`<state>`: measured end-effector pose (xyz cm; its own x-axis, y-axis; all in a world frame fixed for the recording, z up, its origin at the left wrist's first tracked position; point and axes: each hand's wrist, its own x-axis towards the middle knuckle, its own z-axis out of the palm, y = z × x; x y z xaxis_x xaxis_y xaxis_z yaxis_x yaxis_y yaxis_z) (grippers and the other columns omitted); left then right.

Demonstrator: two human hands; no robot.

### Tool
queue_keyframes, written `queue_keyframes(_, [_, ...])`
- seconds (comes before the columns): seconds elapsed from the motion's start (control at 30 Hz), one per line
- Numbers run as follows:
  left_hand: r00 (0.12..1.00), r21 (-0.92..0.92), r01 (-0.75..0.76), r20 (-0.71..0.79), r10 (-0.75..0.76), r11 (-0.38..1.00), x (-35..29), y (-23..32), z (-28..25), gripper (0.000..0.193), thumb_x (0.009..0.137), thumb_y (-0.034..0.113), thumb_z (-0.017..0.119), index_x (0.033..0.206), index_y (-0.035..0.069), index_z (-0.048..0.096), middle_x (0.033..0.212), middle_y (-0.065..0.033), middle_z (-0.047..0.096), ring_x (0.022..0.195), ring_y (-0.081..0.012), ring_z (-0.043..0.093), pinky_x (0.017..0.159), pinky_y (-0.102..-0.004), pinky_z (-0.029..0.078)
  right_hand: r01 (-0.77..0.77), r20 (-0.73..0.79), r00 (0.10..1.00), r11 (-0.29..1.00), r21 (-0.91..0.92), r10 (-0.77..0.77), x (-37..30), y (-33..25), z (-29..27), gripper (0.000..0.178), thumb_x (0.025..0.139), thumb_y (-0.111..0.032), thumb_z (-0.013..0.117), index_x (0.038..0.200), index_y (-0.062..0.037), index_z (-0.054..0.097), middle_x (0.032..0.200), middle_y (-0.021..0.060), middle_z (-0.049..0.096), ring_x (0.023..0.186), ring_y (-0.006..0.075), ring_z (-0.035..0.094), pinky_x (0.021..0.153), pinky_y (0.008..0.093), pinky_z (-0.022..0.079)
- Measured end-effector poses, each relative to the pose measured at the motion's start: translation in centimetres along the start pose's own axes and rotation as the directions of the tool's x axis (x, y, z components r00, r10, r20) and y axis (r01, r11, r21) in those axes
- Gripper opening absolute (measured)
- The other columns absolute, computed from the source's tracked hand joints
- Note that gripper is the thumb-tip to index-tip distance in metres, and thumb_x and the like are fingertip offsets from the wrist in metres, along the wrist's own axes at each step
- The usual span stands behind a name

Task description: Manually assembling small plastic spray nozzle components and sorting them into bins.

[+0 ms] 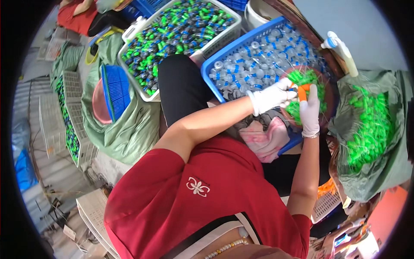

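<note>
Facing inward above green pieces (303,77), left hand (275,96) and right hand (309,114) curl; I cannot tell their grip.

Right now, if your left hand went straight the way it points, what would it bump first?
Likely the right hand, its orange-covered fingers close ahead, though depth is unclear here.

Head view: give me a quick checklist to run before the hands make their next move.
1. White gloves on: ok; left hand and right hand both covered.
2. Green pieces within reach: ok; heaped in the reddish bowl by both hands.
3. Clear parts available: ok; the blue basket holds many.
4. Pink cloth apart from both hands: ok.
5. Secure grip: cannot tell; details between the hands are too small.
</note>
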<state>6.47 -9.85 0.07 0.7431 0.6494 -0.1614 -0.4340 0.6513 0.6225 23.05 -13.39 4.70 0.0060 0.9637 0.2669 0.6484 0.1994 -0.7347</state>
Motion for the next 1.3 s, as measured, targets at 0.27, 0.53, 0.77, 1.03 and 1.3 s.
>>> queue_keyframes(0.27, [0.77, 0.94, -0.316, 0.176, 0.613, 0.128, -0.4, -1.4, 1.1, 0.025, 0.09, 0.009, 0.062, 0.108, 0.003, 0.046, 0.099, -0.0098, 0.053, 0.09, -0.0221, 0.056, 0.079, -0.0359, 0.046, -0.705, 0.306, 0.665, 0.435, 0.56, 0.681, 0.2, -1.1, 0.8, 0.025, 0.089, 0.001, 0.049, 0.113, 0.0008, 0.055, 0.084, 0.003, 0.06, 0.068, 0.0113, 0.056, 0.057, 0.0274, 0.043])
queue_keyframes(0.53, [0.846, 0.858, -0.4, 0.21, 0.49, 0.323, -1.2, 2.3, 0.0, 0.028, 0.091, 0.008, 0.061, 0.113, 0.002, 0.044, 0.101, -0.0119, 0.053, 0.091, -0.0234, 0.054, 0.082, -0.0356, 0.046, -0.591, 0.386, 0.798, 0.728, 0.348, 0.463, 0.5, 1.4, -0.3, 0.027, 0.09, -0.003, 0.053, 0.117, 0.0002, 0.054, 0.091, 0.0073, 0.062, 0.072, 0.0131, 0.058, 0.061, 0.028, 0.046])
queue_keyframes(0.77, [0.978, 0.615, -0.136, -0.044, 0.206, 0.776, -2.9, 2.7, 0.4, 0.028, 0.093, 0.008, 0.061, 0.117, 0.005, 0.046, 0.09, -0.0042, 0.056, 0.07, -0.0117, 0.052, 0.062, -0.0249, 0.043, 0.142, 0.102, 0.983, 0.984, 0.104, -0.153, -0.8, -2.2, -0.4, 0.027, 0.09, -0.004, 0.053, 0.117, -0.0005, 0.054, 0.1, 0.0171, 0.061, 0.086, 0.033, 0.062, 0.076, 0.0385, 0.049])
queue_keyframes(1.03, [0.993, 0.434, -0.115, 0.044, 0.107, 0.894, -3.9, 2.5, -0.1, 0.03, 0.095, 0.009, 0.06, 0.121, 0.006, 0.046, 0.087, -0.003, 0.055, 0.066, -0.0073, 0.049, 0.058, -0.0217, 0.039, 0.213, 0.152, 0.965, 0.977, 0.024, -0.214, -2.4, -4.0, -0.9, 0.027, 0.09, -0.007, 0.056, 0.116, -0.0016, 0.055, 0.1, 0.0204, 0.061, 0.089, 0.0401, 0.061, 0.077, 0.0426, 0.048])
queue_keyframes(1.3, [0.9, 0.793, -0.411, 0.275, 0.337, 0.45, -6.4, 1.4, -0.7, 0.038, 0.093, 0.011, 0.061, 0.128, 0.004, 0.047, 0.099, -0.0107, 0.055, 0.086, -0.0243, 0.057, 0.076, -0.0361, 0.047, -0.032, 0.24, 0.97, 0.999, -0.001, 0.031, -5.6, -2.0, 1.7, 0.025, 0.092, -0.008, 0.055, 0.115, 0.0023, 0.056, 0.091, 0.0191, 0.063, 0.079, 0.0401, 0.061, 0.068, 0.0394, 0.048])
